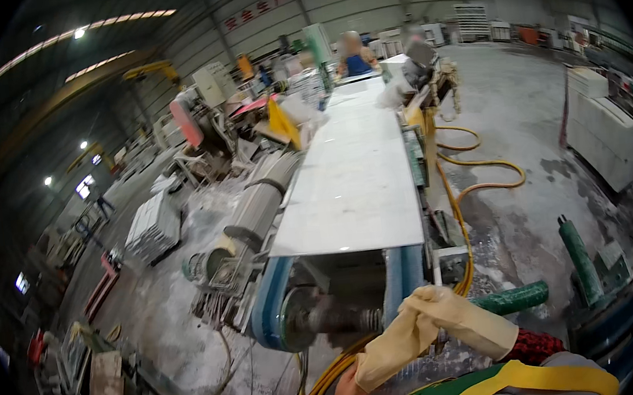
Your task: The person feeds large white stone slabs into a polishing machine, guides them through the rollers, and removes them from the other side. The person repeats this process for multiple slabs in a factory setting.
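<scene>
My right hand (pixel 461 323) wears a long cream rubber glove with a red checked sleeve behind its cuff. Its closed fingers meet the finger end of a second cream glove (pixel 394 350). At that glove's cuff is my left hand (pixel 347 392), bare skin showing between cuff and sleeve. Whether it is partly inside the glove or gripping its edge, I cannot tell; its fingers are hidden. Just beyond both hands, a long white slab (pixel 353 182) lies flat on the blue belts (pixel 270 310) of a conveyor.
A person (pixel 356 58) stands at the conveyor's far end. Yellow hoses (pixel 453 214) run along its right side and below my hands. Green cylinders (pixel 511 298) are at right, and a stone block (pixel 600 125) stands farther off. Rollers (pixel 263 199) and stacked slabs (pixel 151 226) are at left.
</scene>
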### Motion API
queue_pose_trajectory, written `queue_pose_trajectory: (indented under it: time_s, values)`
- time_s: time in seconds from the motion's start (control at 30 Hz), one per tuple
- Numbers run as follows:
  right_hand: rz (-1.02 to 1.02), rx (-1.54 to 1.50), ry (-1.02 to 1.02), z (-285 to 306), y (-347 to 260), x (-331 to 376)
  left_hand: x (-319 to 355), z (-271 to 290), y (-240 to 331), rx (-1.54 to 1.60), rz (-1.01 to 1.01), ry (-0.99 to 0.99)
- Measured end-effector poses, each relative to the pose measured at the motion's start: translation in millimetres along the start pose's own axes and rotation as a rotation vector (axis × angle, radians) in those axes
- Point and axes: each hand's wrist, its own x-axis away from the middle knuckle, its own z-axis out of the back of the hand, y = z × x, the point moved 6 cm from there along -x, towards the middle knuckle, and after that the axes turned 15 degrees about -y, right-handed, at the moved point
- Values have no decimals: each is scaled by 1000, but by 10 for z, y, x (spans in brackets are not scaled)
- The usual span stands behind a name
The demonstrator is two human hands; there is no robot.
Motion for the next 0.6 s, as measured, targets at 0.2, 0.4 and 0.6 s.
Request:
queue_pose_trajectory:
  time_s: [0.2,0.4,0.6]
  values:
    - [93,5,64,49,-67,-31,-6,130,-227,139,12,-10]
    - [82,-36,69,16,-74,-9,-515,-442,-204,277,-3,-129]
    - [74,-17,23,-61,-134,-4,-821,-1025,74,573,-63,-328]
